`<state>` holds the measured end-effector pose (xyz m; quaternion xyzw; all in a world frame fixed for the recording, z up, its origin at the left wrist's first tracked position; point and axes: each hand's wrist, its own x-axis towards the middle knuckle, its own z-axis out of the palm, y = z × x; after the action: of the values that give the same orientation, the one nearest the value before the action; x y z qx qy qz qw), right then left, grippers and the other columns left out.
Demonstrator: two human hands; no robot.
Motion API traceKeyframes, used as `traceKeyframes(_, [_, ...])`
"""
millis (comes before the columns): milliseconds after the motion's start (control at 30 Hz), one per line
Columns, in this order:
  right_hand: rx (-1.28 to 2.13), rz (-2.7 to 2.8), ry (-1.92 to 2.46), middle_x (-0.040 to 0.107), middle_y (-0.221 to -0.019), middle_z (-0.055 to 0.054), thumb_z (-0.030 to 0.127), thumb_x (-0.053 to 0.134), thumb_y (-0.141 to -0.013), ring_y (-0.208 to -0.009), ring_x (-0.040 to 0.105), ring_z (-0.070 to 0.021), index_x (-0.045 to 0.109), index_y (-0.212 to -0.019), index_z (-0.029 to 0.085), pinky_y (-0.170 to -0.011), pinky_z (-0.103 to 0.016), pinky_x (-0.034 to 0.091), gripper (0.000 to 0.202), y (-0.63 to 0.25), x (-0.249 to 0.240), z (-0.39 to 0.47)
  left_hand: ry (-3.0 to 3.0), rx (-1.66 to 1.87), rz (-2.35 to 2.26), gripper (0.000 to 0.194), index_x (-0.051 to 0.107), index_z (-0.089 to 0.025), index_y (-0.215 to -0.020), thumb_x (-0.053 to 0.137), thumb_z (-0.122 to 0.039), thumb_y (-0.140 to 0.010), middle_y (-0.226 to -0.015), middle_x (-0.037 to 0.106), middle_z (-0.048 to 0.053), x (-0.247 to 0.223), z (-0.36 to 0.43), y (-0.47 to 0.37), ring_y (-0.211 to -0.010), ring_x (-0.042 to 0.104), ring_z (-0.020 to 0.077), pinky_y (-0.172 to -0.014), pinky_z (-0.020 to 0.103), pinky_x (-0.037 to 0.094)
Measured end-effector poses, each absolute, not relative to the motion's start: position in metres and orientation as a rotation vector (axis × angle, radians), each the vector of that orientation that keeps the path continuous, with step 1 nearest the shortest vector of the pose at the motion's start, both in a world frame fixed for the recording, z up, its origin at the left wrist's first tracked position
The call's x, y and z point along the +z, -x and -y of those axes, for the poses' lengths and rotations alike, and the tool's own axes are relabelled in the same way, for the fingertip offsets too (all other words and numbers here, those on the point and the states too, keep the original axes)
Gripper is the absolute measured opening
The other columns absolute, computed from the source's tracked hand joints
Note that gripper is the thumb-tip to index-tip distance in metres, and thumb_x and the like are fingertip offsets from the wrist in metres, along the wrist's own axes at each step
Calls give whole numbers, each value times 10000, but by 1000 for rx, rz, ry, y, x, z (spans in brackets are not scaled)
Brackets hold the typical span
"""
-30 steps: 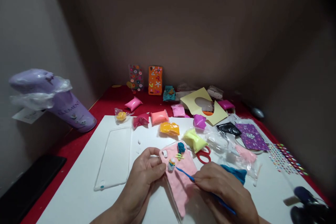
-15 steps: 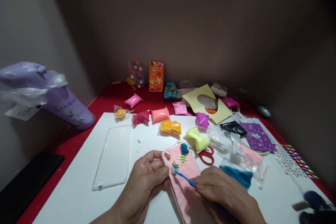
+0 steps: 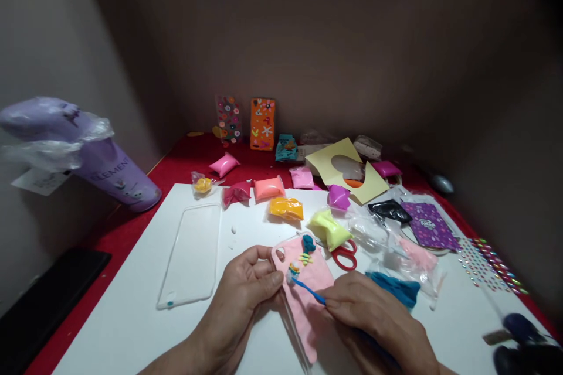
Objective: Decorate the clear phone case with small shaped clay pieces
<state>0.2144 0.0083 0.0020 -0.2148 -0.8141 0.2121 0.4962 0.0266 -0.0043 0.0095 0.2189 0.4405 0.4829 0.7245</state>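
My left hand [image 3: 246, 290] grips the edge of a phone case [image 3: 310, 304] covered in pink clay, thumb on top beside the camera hole. Small clay figures sit on the pink surface: a teal shape [image 3: 308, 244], a yellow striped piece [image 3: 305, 258] and, lower left, a white, teal and orange piece [image 3: 293, 270]. In my right hand [image 3: 373, 310] is a blue toothbrush [image 3: 310, 291], held pen-like. Its pale bristle end rests at the lower-left piece; fingers hide part of the handle. Red-handled scissors [image 3: 345, 256] lie just beyond the case.
A clear phone case [image 3: 191, 255] lies left on the white board [image 3: 118, 304]. Clay packets, including a yellow one [image 3: 329, 229] and an orange one [image 3: 285, 208], lie ahead. A blue packet [image 3: 393, 290] and gem stickers [image 3: 495, 266] are right. A wrapped purple bottle [image 3: 118, 173] stands left.
The view has shifted slightly. Both hands keep their hold, and the brush end has moved only a little against the lower-left clay piece.
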Motion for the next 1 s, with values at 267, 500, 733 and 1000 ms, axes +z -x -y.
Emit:
traceKeyframes(267, [526,1980,539,672,-789,-90,-23,531,-766,-691,626,-180,590,-995,146,-569,-307,524,290,-215,-2,-7,-495,1056,-985,194,550,-144,-874,681,-142,-730,-760,682,72,11,5,-26,-660,642,166,-659,278,476])
traceKeyframes(500, [503,1961,525,678,-783,-85,-13,533,-786,-698,631,-174,585,-1013,147,-581,-300,527,282,-212,-1,-6,-508,1058,-975,175,544,-146,-877,663,-128,-750,-758,686,68,10,5,-26,-635,640,158,-647,276,468])
traceKeyframes(733, [527,1959,551,675,-772,-78,-23,538,-766,-684,627,-172,590,-988,149,-574,-296,529,285,-215,1,-7,-489,1059,-979,189,563,-149,-859,693,-142,-722,-786,690,74,11,5,-26,-663,649,174,-645,284,477])
traceKeyframes(1000, [518,1959,558,681,-782,-80,-14,536,-768,-696,636,-174,597,-970,143,-587,-294,535,262,-212,3,-6,-489,1054,-991,193,564,-148,-853,699,-143,-715,-767,688,68,10,4,-26,-630,641,166,-631,280,475])
